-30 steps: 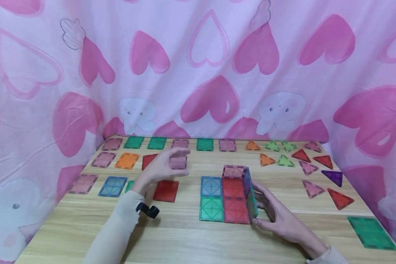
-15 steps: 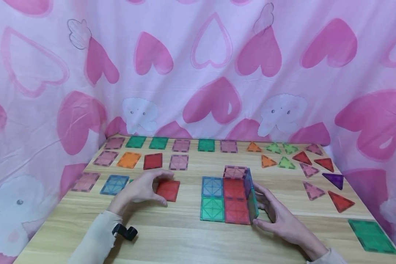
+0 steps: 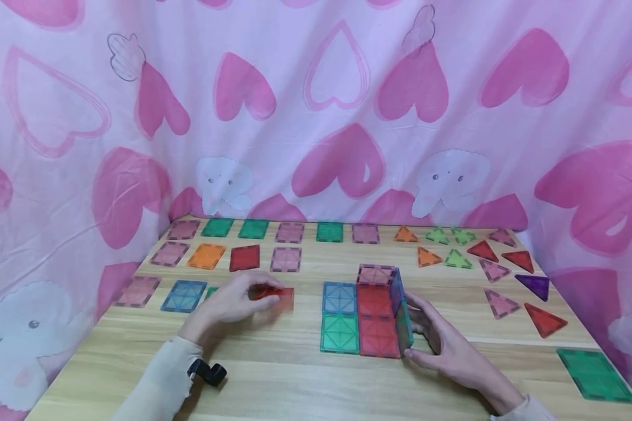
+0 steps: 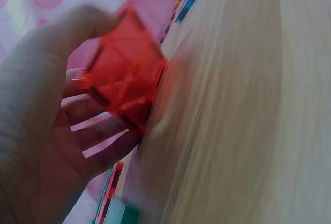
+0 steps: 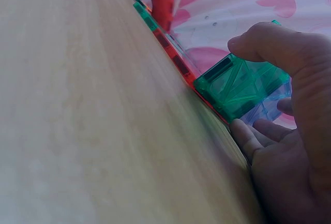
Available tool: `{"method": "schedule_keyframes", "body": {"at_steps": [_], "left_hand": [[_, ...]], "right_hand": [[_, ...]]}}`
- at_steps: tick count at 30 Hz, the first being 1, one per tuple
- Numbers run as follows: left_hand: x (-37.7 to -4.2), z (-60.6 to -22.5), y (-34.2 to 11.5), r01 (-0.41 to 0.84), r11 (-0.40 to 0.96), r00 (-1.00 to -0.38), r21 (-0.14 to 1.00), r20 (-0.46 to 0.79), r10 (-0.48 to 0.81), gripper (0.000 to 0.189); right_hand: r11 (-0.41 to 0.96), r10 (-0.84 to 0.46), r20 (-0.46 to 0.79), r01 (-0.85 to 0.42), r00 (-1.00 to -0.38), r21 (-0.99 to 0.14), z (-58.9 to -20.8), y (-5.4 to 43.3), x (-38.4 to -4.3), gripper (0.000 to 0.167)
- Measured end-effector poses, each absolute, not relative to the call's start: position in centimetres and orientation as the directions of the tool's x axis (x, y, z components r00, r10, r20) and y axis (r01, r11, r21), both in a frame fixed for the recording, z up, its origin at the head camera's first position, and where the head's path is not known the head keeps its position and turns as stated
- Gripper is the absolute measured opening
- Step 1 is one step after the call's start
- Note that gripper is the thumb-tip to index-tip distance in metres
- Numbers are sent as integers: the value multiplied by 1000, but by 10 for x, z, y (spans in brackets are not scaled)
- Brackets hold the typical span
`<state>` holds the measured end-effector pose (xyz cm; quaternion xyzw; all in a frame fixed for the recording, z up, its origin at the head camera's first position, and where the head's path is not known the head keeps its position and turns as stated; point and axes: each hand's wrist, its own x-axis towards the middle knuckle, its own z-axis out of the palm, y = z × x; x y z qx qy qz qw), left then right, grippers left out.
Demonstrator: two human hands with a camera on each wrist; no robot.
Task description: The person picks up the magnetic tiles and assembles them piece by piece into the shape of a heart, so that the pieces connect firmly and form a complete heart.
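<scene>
My left hand (image 3: 237, 298) pinches a red square magnetic tile (image 4: 124, 69) between thumb and fingers. The tile is tilted up, with its lower edge close over the wood in the left wrist view. At centre right, a blue tile (image 3: 339, 298), a green tile (image 3: 339, 333) and two red tiles (image 3: 378, 336) lie flat as a block. A pink tile (image 3: 376, 275) stands along its back edge. An upright blue tile and green tile (image 5: 238, 87) form its right side. My right hand (image 3: 442, 345) holds this side from outside, thumb at the green tile's near edge.
Rows of square tiles, among them an orange tile (image 3: 206, 256) and a blue tile (image 3: 184, 296), lie at the back left. Several triangles, including a purple triangle (image 3: 533, 286), lie on the right. A larger green tile (image 3: 595, 374) lies near the right edge. A pink curtain (image 3: 337, 117) surrounds the table.
My left hand has come down from above the back tiles to the red tile, taken hold of it and tipped it up. My right hand has stayed at the upright side.
</scene>
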<state>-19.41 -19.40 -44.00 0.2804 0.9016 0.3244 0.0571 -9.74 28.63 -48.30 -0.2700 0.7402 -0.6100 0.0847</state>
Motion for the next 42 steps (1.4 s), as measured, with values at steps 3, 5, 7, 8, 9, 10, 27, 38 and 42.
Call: {"method": "schedule_keyframes", "body": {"at_steps": [3,5,7,8,9,10,27,38,42], "left_hand": [[-197,-440,-186,475,644,-847,599,112,520,32],[-199,-442,-180,480,656,-851,582,128,509,30],[-201,-444,-175,490,665,-851,564,141,507,30],[-201,-445,-172,487,672,-853,557,141,502,32],[-202,-447,-169,483,682,-858,549,138,495,32],[-203,-449,-166,482,685,-859,546,140,493,33],[-240,-455,-92,576,684,-817,448,268,511,26],[-254,-452,-62,561,619,-810,549,211,546,32],[-254,-453,-56,556,578,-800,597,194,568,25]], "right_hand": [[110,-506,210,-303,-836,-947,-483,286,-97,97],[110,-508,213,-308,-835,-945,-483,286,-97,96],[111,-509,216,-313,-833,-943,-483,285,-97,96],[111,-510,215,-312,-833,-944,-483,285,-97,96],[113,-508,211,-307,-835,-945,-482,285,-97,96],[113,-509,213,-310,-834,-944,-483,286,-98,96],[134,-497,176,-276,-850,-952,-481,287,-96,95],[148,-489,165,-267,-857,-952,-480,286,-96,97],[150,-493,165,-270,-855,-951,-479,286,-96,97]]}}
